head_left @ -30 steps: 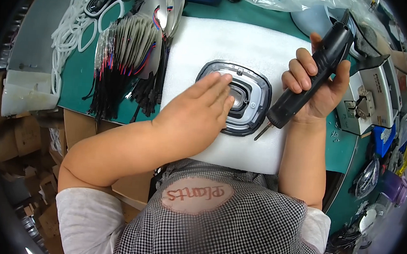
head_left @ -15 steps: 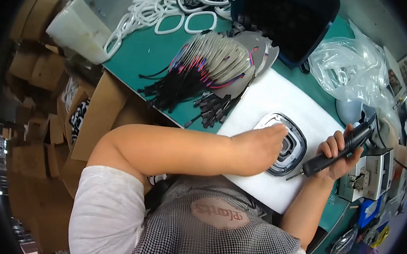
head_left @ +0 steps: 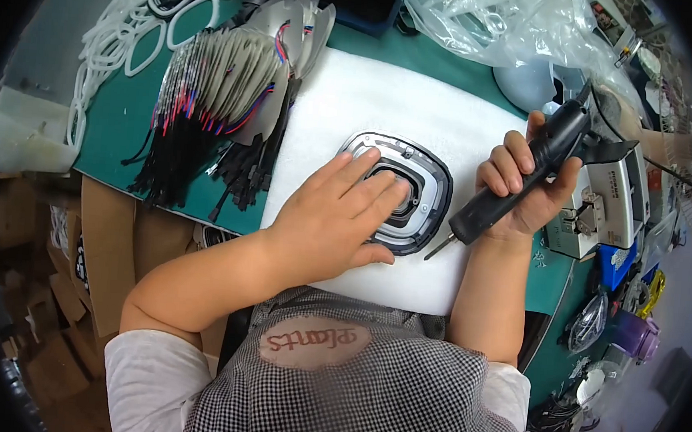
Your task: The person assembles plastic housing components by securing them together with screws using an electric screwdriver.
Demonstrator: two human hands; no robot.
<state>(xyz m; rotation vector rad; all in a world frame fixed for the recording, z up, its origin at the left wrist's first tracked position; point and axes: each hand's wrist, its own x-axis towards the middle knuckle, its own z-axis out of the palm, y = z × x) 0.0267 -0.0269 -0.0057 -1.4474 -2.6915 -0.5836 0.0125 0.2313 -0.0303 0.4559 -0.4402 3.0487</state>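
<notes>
A rounded-square frame part (head_left: 431,216), grey with a black rim, lies on a white foam sheet (head_left: 331,78). My left hand (head_left: 337,203) rests over its left half with fingers spread, covering part of its centre; the hand holds nothing. My right hand (head_left: 525,176) is wrapped around a black electric screwdriver (head_left: 495,204). The screwdriver's thin bit points down and left, just right of the frame part and apart from it.
Left of the foam lie stacked grey sheets with black, red and blue wires (head_left: 211,86). White rings (head_left: 145,45) hang at the far left. A clear plastic bag (head_left: 496,22) lies behind. A white boxy device (head_left: 612,198) stands right of my right hand. Cardboard boxes (head_left: 106,255) sit lower left.
The view has shifted, so the bench appears further left. My left hand has gone from bunched fingers on the frame part to spread fingers over it. The screwdriver stays in my right hand.
</notes>
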